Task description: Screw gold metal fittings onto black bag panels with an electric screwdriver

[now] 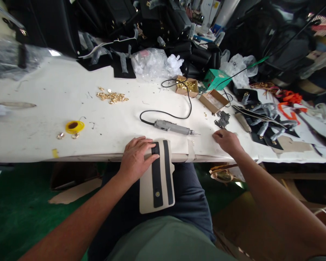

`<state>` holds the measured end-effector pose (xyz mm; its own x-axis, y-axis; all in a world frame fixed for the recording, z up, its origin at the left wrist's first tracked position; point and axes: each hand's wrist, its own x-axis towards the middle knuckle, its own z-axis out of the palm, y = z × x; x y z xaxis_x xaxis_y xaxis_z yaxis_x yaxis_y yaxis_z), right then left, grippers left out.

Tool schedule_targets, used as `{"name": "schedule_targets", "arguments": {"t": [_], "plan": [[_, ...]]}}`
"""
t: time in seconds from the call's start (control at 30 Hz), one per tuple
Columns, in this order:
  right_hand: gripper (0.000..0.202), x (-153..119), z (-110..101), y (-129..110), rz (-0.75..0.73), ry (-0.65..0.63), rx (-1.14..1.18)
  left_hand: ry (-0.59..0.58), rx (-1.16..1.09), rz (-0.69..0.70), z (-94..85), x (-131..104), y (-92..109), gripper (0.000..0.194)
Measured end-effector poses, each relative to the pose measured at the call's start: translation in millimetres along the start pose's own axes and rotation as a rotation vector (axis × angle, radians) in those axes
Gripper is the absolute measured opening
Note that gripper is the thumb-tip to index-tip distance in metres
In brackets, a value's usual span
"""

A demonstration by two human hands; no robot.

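My left hand [136,156] holds a beige panel with two dark strips [149,195], which hangs over the table's front edge above my lap. Its thumb and index finger lie at either side of a small dark spot near the top of one strip; a round metal stud shows lower on that strip. My right hand [226,142] rests at the table's front with fingers pinched; whatever is between them is hidden. Just beyond it lies a pile of small dark grey pieces [222,119]. A grey electric screwdriver [174,127] lies between the hands, bit pointing right.
Gold fittings [112,97] are heaped at the left, behind a yellow tape roll [74,126]. A carton of small gold parts [187,86], an open cardboard box [214,101] and a green box [216,79] stand farther back. Black bag parts [266,119] lie right.
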<state>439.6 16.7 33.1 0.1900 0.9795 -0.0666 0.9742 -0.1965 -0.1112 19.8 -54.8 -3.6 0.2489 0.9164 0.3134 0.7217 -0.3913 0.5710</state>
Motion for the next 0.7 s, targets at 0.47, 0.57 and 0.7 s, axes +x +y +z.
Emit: {"name": "schedule_targets", "arguments": {"t": [0.47,0.57,0.7], "plan": [[0.027,-62.2,30.5,-71.5,-0.443,0.243,0.289,0.002,-0.019,-0.008,0.1,-1.1,1.1,0.027],[0.027,-60.9,36.8,-70.4,-0.454,0.256,0.264,0.004,-0.014,0.003,-0.3,-1.0,1.4,0.027],[0.028,-59.8,39.4,-65.6,-0.488,0.246,0.222,0.003,-0.007,0.002,0.1,-1.6,0.2,0.028]]}}
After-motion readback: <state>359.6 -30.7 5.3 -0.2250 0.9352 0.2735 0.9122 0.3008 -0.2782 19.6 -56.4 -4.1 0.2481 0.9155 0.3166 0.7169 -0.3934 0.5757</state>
